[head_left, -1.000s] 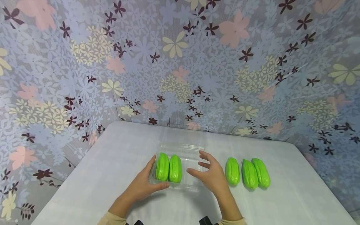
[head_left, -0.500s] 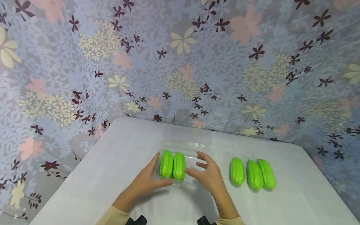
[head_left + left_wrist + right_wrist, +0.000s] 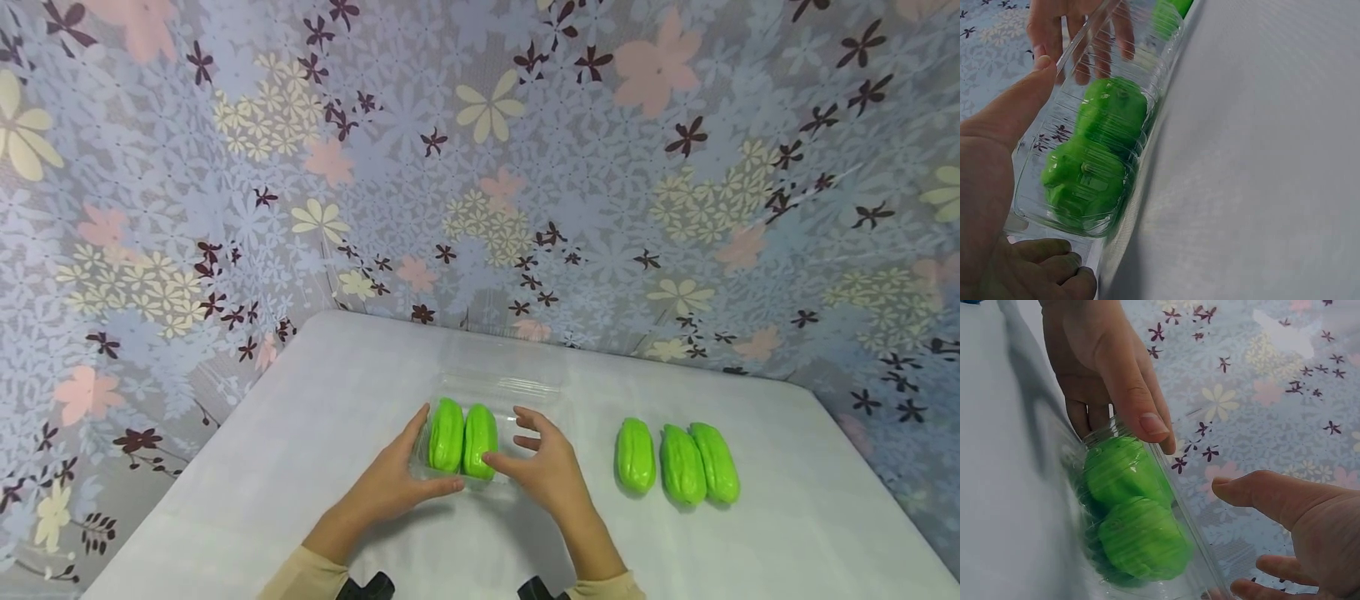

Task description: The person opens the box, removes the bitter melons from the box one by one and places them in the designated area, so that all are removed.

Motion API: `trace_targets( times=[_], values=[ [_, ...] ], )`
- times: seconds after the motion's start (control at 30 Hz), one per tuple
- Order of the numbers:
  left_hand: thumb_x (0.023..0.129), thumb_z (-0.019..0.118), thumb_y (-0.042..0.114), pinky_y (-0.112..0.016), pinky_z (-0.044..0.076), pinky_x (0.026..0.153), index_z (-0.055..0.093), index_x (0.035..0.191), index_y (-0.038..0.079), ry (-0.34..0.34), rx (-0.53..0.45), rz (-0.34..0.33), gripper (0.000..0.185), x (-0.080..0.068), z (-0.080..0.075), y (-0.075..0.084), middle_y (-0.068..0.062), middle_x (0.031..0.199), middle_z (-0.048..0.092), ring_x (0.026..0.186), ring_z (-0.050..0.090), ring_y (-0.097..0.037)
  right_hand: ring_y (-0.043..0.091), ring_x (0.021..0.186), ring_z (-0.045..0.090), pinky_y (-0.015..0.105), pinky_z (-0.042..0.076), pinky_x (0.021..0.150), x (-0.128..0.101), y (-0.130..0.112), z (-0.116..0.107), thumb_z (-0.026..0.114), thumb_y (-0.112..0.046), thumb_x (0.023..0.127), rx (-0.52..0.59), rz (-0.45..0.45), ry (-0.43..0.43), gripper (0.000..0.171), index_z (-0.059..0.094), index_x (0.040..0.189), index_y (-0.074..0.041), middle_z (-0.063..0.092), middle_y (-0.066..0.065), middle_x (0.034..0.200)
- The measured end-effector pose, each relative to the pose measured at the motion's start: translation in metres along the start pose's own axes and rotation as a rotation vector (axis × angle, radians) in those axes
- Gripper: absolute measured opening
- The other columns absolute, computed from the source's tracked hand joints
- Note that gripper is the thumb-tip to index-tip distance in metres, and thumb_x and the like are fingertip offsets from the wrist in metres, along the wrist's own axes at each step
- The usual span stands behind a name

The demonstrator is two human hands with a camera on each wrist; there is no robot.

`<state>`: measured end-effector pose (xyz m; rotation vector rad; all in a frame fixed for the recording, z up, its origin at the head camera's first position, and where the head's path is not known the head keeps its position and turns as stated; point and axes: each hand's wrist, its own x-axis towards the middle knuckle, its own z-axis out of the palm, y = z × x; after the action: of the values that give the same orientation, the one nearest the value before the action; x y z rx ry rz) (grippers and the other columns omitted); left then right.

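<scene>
A clear plastic clamshell container [image 3: 513,480] lies on the white table, its transparent lid [image 3: 501,357] folded back. Two long, glossy, lobed green vegetables [image 3: 447,435] lie side by side in its left part. My left hand [image 3: 390,479] holds the container's left end, with the thumb [image 3: 1038,78] along the front rim and the fingers around the side. Over the container's right part hovers my right hand [image 3: 543,467]. Its fingers are spread and loosely bent, with nothing between them, and its thumb overlaps the right-hand vegetable in the head view.
To the right of the container, one similar green vegetable [image 3: 636,456] lies alone on the table [image 3: 795,533]. Beside it, two more green vegetables [image 3: 683,465] lie against each other. A flower-patterned cloth [image 3: 480,167] hangs behind and at the sides.
My right hand has shifted left over the container, toward the two vegetables. My left hand keeps its hold on the container. The head view has turned slightly.
</scene>
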<state>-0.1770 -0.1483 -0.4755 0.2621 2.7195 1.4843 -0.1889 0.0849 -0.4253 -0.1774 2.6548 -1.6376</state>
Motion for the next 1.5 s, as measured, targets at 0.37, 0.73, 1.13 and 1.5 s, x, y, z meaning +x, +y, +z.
trace_targets(
  times=[0.37,0.73,1.13,1.5],
  values=[
    [0.076,0.085,0.054,-0.063,0.028,0.113,0.014,0.164,0.018,0.0,-0.003,-0.008,0.118,0.0,-0.001,0.0,-0.008,0.164,0.024,0.146,0.028,-0.037,0.037,0.118,0.061,0.05,0.057,0.086,0.002,0.005,0.011,0.09,-0.03,0.077,-0.048,-0.034,-0.02,0.08,0.053,0.144,-0.007,0.055,0.02,0.14],
    [0.076,0.084,0.055,-0.063,0.029,0.113,0.013,0.164,0.017,-0.018,-0.005,-0.002,0.119,0.001,0.002,0.007,-0.01,0.164,0.024,0.146,0.028,-0.038,0.039,0.114,0.063,0.049,0.057,0.086,0.004,0.007,0.015,0.091,-0.029,0.076,-0.125,-0.078,0.009,0.08,0.053,0.143,-0.005,0.055,0.022,0.138],
    [0.078,0.083,0.055,-0.063,0.029,0.113,0.012,0.164,0.016,-0.016,0.001,0.011,0.118,0.003,0.002,0.006,-0.011,0.164,0.024,0.146,0.029,-0.038,0.042,0.115,0.062,0.051,0.056,0.088,0.006,0.005,0.018,0.091,-0.027,0.076,-0.18,-0.073,-0.013,0.08,0.054,0.141,0.0,0.053,0.024,0.138],
    [0.076,0.084,0.057,-0.061,0.029,0.113,0.012,0.164,0.016,-0.007,-0.018,0.019,0.12,0.001,0.006,0.003,-0.01,0.163,0.025,0.145,0.03,-0.036,0.043,0.108,0.063,0.051,0.056,0.085,0.005,0.005,0.024,0.093,-0.03,0.072,-0.224,-0.066,-0.017,0.079,0.058,0.137,0.0,0.056,0.025,0.135]
  ],
)
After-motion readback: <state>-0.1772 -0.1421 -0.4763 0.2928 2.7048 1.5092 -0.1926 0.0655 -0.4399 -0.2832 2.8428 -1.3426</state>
